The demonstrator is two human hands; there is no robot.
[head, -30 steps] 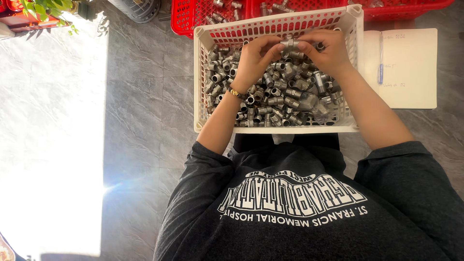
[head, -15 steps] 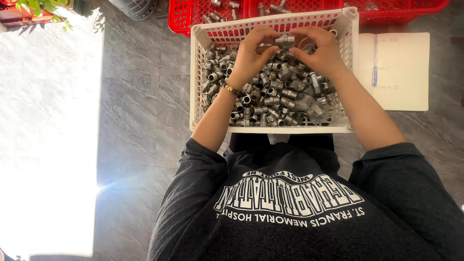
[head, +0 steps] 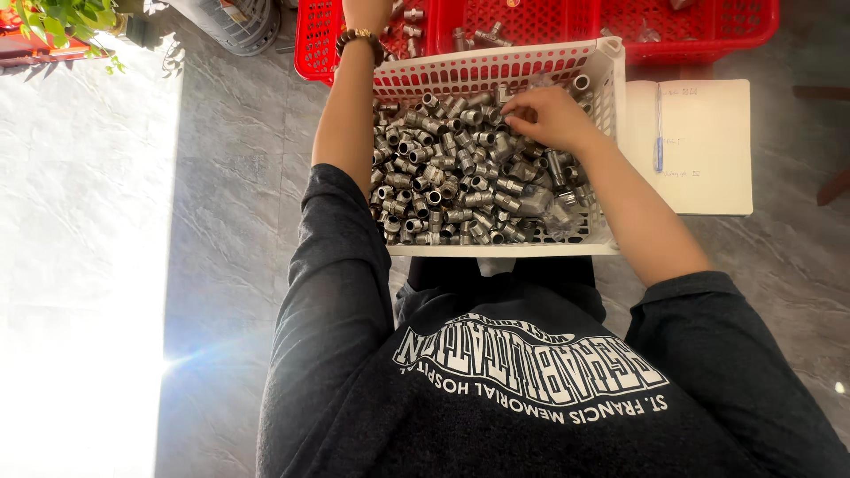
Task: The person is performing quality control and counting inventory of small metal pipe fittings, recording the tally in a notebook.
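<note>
A white plastic crate [head: 611,97] in front of me holds a heap of several short silver metal fittings [head: 452,177]. My right hand [head: 553,119] rests palm down on the far right of the heap, its fingertips pinched on one fitting. My left arm stretches past the crate's far left corner to a red crate [head: 314,49]. My left hand [head: 365,12], with a bead bracelet at the wrist, is over that red crate. The frame's top edge cuts off its fingers.
Red crates [head: 691,31] with a few fittings line the far side. An open notebook [head: 699,150] with a blue pen [head: 658,133] lies right of the white crate. A green plant [head: 62,18] is at the far left. Grey tiled floor, glaring bright at left.
Both hands were together over the heap in the white crate. My left hand has since moved away to the red crate at the far left, while my right hand stays on the heap.
</note>
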